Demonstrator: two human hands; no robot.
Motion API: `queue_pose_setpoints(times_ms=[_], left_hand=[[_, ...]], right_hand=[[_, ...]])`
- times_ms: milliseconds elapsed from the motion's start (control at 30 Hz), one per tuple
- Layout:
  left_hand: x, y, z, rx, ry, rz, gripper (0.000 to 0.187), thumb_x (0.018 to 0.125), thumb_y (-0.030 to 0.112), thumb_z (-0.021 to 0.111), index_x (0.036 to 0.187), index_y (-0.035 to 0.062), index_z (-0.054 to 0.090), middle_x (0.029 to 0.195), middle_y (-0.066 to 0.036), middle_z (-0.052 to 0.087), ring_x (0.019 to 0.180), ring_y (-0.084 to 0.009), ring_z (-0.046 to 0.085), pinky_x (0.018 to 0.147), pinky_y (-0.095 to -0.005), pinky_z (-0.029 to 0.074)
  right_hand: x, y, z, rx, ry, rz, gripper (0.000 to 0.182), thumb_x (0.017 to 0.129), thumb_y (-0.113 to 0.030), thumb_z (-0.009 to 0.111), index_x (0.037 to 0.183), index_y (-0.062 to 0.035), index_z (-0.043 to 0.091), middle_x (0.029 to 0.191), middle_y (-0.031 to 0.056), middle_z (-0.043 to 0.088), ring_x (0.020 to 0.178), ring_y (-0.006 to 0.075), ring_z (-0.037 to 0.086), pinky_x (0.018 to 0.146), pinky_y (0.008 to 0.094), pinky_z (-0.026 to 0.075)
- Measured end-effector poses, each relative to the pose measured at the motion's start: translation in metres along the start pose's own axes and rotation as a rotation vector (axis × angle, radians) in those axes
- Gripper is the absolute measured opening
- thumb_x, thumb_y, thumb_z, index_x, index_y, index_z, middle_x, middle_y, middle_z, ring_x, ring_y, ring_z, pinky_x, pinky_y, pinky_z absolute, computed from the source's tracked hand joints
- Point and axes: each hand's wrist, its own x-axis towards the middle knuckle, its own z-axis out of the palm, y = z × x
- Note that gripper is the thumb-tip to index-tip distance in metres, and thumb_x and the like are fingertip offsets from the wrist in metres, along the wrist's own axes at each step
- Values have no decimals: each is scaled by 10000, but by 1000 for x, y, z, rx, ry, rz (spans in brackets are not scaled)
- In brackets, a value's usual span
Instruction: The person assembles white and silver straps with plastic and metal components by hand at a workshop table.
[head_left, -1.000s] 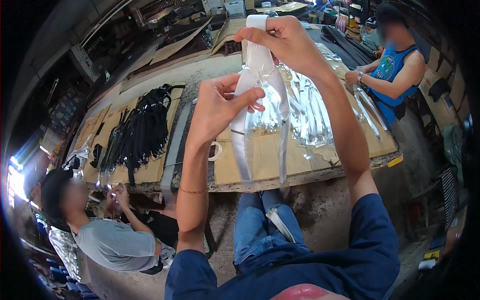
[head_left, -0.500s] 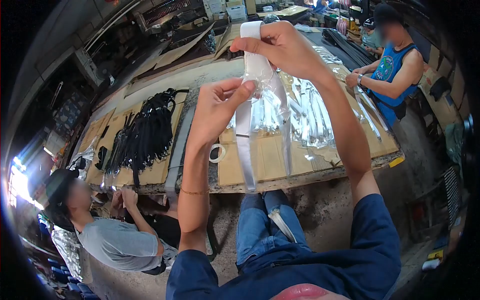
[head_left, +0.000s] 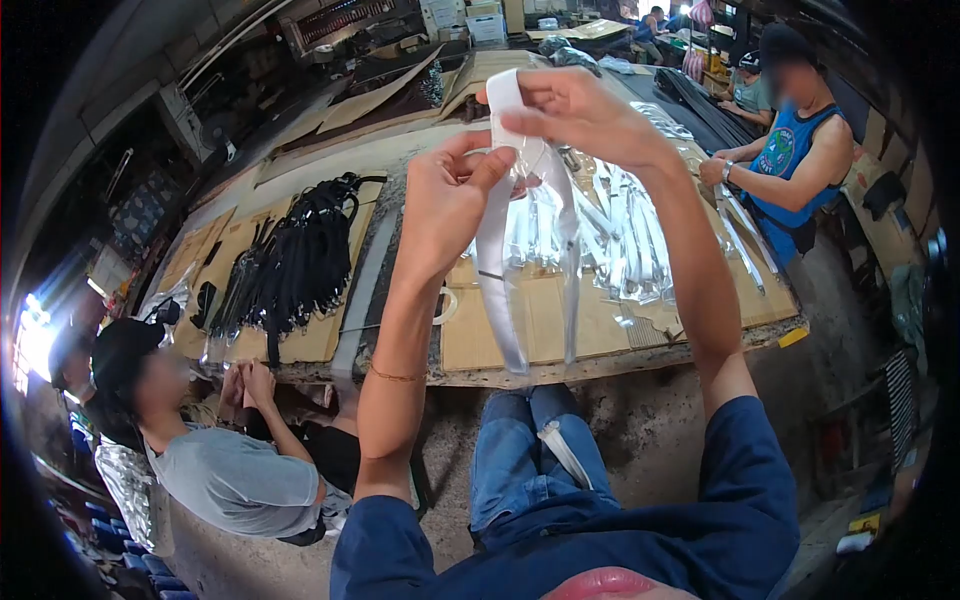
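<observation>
A white strap hangs in front of me, folded over at the top, with its two tails dangling apart in clear plastic. My left hand pinches it between thumb and fingers at the upper part. Close beside it, my right hand grips the strap just below the top loop, thumb in front and fingers behind. Some of the fingertips are hidden by the strap. Under and beyond it, a pile of plastic-wrapped white straps lies on cardboard on the table.
A heap of black straps lies on cardboard to the left, near a roll of tape. One person in grey sits at lower left; another in a blue tank top stands at right. The table's front edge runs before my legs.
My left hand has moved up along the strap, nearer to my right hand. The right hand has shifted slightly down and its thumb now lies lower on the strap. The view has tilted slightly.
</observation>
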Motion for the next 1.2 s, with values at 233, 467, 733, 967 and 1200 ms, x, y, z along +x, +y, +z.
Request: queue_pose_setpoints(times_ms=[233,467,733,967,1200], left_hand=[[0,-6,-7,-39,166,98,252,936,70,596,1137,-81,576,862,-161,706,745,-179,701,626,-259,567],[-1,-6,-9,-4,122,54,212,938,73,594,1111,-48,581,866,-146,694,731,-199,697,630,-283,574],[3,-8,-5,106,141,17,257,918,105,640,1131,-34,603,888,-111,703,757,-126,648,704,-241,507],[13,-19,-15,5,127,148,270,834,93,719,1057,-47,664,823,-82,707,753,-100,628,681,-241,492],[10,-17,-9,110,127,96,260,787,61,743,1015,-47,681,768,-60,699,708,-92,611,666,-238,497]], right_hand=[[-42,12,6,192,-310,271,352,873,-193,716,1126,36,630,837,85,692,749,109,649,677,245,509],[-54,4,8,-41,-165,566,197,844,-110,725,955,42,667,760,93,692,565,138,650,481,236,508],[-47,4,18,100,99,320,242,871,-189,725,985,23,702,776,44,689,696,63,606,631,220,472],[-48,5,5,38,-7,339,171,876,-110,708,958,38,688,798,40,684,722,70,610,634,217,474],[-44,8,13,65,115,254,252,880,-188,712,972,46,699,737,48,672,672,65,590,604,228,468]])
